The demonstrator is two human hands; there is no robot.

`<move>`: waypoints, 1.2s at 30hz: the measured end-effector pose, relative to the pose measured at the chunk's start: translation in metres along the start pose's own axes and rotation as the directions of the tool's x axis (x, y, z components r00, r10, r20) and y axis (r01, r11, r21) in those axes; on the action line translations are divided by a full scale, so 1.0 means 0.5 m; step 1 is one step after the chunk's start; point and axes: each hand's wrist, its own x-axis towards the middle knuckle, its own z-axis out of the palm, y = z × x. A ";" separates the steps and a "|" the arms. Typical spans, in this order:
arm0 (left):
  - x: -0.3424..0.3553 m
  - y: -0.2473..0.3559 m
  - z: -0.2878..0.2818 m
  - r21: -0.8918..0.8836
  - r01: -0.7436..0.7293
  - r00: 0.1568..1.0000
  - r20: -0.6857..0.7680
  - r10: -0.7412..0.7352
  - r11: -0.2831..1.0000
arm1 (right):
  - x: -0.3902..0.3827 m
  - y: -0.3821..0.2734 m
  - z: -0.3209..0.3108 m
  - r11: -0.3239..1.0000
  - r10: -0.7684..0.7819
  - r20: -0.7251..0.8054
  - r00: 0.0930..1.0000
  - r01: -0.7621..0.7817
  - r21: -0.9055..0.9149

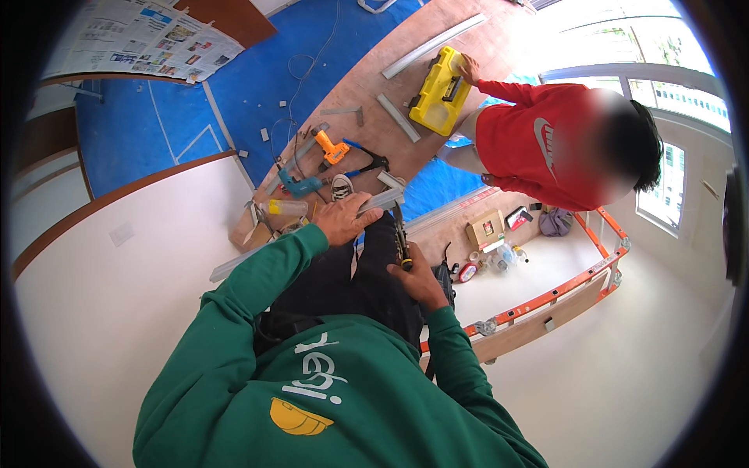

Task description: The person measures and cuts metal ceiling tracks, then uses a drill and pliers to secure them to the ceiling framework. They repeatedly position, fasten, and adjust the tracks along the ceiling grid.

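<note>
Smooth blue sheeting [265, 39] and dusty, reddish-brown boards [367, 97] make up most of the floor I see through the head camera, with a flat, pale wall [156, 210] on the left. Near the middle of my view, the left hand [343, 220] lies over a grey metal channel [382, 200], straight-edged and ribbed lengthwise, its fingers close together and clasping the metal. I read the channel's long axis as slanting from lower left to upper right, its near end pointing right, just above the other hand. That right hand [421, 277] has its fingers curled round the black-and-yellow grip of a hand tool [405, 251], whose dark, narrow head points up to the channel; I cannot tell whether they touch. Beyond lie a teal power drill [300, 186] and an orange power tool [334, 148], while a co-worker in red [515, 148] touches a hard yellow case [431, 97].
</note>
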 end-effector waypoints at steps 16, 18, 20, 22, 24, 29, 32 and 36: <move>0.023 0.043 0.027 0.225 0.061 0.997 0.027 -0.069 0.972 | -0.054 0.018 0.029 0.999 0.017 -0.019 1.000 -0.017 0.043; 0.023 0.047 0.029 0.237 0.065 0.997 0.023 -0.072 0.969 | -0.055 0.027 0.029 0.999 0.000 -0.033 0.999 0.002 0.051; 0.023 0.054 0.030 0.304 0.083 0.996 0.010 -0.090 0.949 | -0.055 0.036 0.028 1.000 -0.008 -0.060 0.998 0.010 0.028; 0.023 0.061 0.028 0.289 0.063 0.997 0.017 -0.071 0.955 | -0.055 0.042 0.027 1.000 -0.022 -0.082 0.996 0.023 0.011; 0.023 0.069 0.025 0.292 0.063 0.997 0.030 -0.075 0.954 | -0.055 0.045 0.026 1.000 -0.015 -0.108 0.994 0.013 -0.016; 0.030 0.088 0.018 0.317 0.053 0.996 0.050 -0.072 0.947 | -0.052 0.044 0.020 0.999 -0.045 -0.106 0.993 0.042 -0.035; 0.039 0.097 0.018 0.377 0.032 0.999 0.006 -0.036 0.926 | -0.046 0.047 0.020 0.999 -0.036 -0.146 0.989 0.032 -0.029; 0.052 0.099 0.013 0.430 -0.013 1.000 0.025 0.002 0.903 | -0.033 0.059 0.036 1.000 0.003 -0.211 0.978 -0.008 -0.023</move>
